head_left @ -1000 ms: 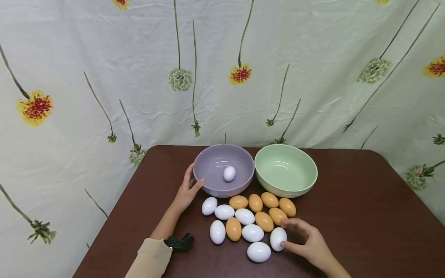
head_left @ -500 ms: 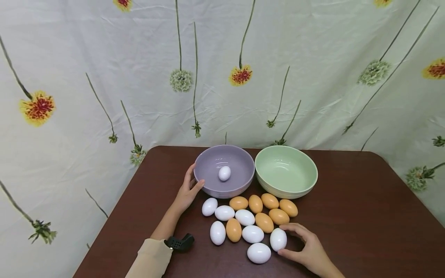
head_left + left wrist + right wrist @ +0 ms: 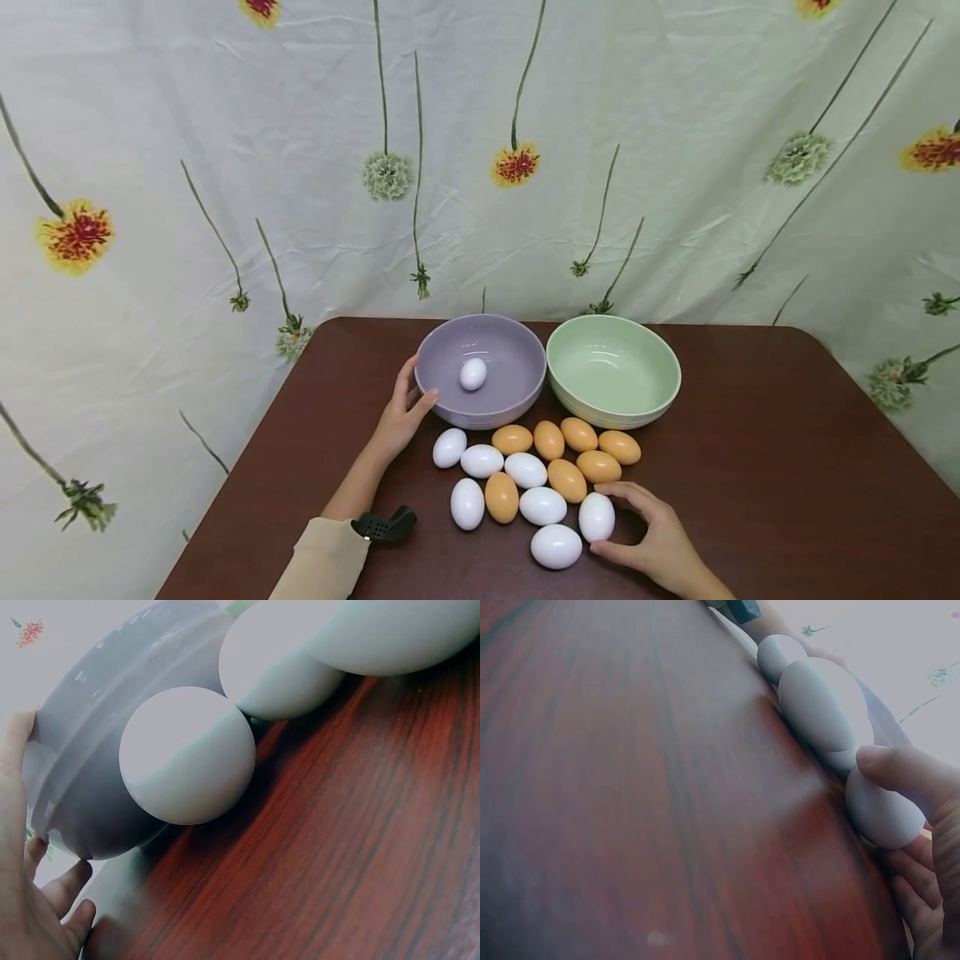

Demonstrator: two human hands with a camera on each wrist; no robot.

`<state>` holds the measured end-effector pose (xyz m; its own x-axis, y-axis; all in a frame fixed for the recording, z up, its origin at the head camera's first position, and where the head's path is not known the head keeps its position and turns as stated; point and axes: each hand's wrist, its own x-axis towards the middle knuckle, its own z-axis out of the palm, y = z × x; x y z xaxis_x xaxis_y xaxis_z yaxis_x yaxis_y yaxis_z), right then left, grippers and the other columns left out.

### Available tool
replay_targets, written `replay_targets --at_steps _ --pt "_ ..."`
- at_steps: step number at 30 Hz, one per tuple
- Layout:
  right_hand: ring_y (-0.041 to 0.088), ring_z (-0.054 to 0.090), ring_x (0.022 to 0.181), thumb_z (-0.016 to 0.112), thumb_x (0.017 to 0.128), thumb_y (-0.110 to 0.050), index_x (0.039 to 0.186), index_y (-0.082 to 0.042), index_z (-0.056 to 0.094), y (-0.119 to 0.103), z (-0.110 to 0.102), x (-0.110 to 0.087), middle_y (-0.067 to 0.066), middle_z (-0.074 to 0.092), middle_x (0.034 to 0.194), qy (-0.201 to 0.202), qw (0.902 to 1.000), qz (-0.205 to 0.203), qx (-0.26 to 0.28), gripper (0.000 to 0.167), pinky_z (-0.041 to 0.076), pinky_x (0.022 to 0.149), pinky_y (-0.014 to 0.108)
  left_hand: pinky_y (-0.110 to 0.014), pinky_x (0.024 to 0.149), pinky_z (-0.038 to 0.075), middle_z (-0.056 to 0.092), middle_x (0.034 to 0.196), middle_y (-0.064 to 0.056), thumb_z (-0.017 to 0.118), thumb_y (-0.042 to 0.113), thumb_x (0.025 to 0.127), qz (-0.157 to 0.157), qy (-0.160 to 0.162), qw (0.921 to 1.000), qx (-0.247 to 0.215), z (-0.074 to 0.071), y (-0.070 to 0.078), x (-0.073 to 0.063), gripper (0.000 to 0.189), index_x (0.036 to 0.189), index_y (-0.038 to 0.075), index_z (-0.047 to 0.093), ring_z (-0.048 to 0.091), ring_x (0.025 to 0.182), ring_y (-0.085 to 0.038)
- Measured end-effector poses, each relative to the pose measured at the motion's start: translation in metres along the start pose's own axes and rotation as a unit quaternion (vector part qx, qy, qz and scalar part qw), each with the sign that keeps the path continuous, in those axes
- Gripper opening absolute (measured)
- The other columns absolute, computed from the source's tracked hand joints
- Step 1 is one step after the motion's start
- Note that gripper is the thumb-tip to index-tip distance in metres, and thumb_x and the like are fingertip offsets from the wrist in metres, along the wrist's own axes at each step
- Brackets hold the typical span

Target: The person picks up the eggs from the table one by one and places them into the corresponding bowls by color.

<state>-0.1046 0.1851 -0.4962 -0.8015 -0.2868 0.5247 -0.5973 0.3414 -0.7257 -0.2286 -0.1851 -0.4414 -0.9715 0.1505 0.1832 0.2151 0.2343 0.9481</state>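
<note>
On the dark table, my right hand (image 3: pixel 656 537) pinches a white egg (image 3: pixel 597 518) between thumb and fingers at its two ends. That egg (image 3: pixel 885 806) still lies on the table in the right wrist view, the thumb (image 3: pixel 900 766) against it. My left hand (image 3: pixel 397 417) holds the left side of a purple bowl (image 3: pixel 525 392), thumb at the front and fingers around the outer wall. Inside the bowl lies one white egg (image 3: pixel 473 374). In the left wrist view, fingertips (image 3: pixel 71 881) touch the bowl's underside (image 3: pixel 82 795). Just right of it stands a green bowl (image 3: pixel 615 408) with nothing in it.
Several white eggs (image 3: pixel 557 547) and several brown eggs (image 3: pixel 502 498) lie loosely grouped before the bowls. The wooden table (image 3: pixel 765 450) has rounded far corners and meets a flowered cloth (image 3: pixel 675 100) behind. A black band (image 3: pixel 386 527) circles the left wrist.
My right hand has closed in on the white egg, its upper fingers moving down from beside a brown egg. Inside the purple bowl the egg has rolled left. The left hand has stayed put.
</note>
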Motion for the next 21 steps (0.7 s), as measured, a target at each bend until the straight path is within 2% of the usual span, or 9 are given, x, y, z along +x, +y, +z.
replay_targets --at_steps 9,17,21 --pt "0.007 0.059 0.104 0.092 0.065 -0.011 0.119 -0.005 0.064 -0.0026 0.0005 -0.0009 0.006 0.066 0.112 0.002 0.9999 0.010 0.000 0.061 0.045 0.087 0.014 -0.058 0.106 0.031 0.016 0.158 -0.024 0.058 0.014 0.098 -0.004 -0.001 1.0000 0.002 -0.0006 0.0006 -0.0004 0.071 0.155 0.007 0.016 0.028 0.137 -0.049" --pt "0.006 0.059 0.107 0.090 0.067 -0.008 0.120 -0.004 0.064 -0.0044 -0.0012 -0.0015 0.006 0.066 0.113 -0.006 0.9985 0.037 0.041 0.059 0.045 0.090 0.016 -0.059 0.106 0.031 0.016 0.156 -0.028 0.056 0.011 0.098 0.007 -0.009 0.9999 -0.008 -0.0007 0.0005 -0.0001 0.071 0.155 0.005 0.013 0.027 0.137 -0.050" --pt "0.007 0.059 0.107 0.088 0.066 0.001 0.120 0.002 0.062 -0.0044 -0.0022 -0.0010 0.011 0.065 0.113 0.000 0.9980 0.015 0.062 0.060 0.045 0.090 0.016 -0.059 0.106 0.030 0.015 0.157 -0.027 0.056 0.010 0.098 0.006 -0.008 0.9999 -0.006 -0.0001 0.0017 -0.0002 0.071 0.155 0.004 0.014 0.028 0.137 -0.050"
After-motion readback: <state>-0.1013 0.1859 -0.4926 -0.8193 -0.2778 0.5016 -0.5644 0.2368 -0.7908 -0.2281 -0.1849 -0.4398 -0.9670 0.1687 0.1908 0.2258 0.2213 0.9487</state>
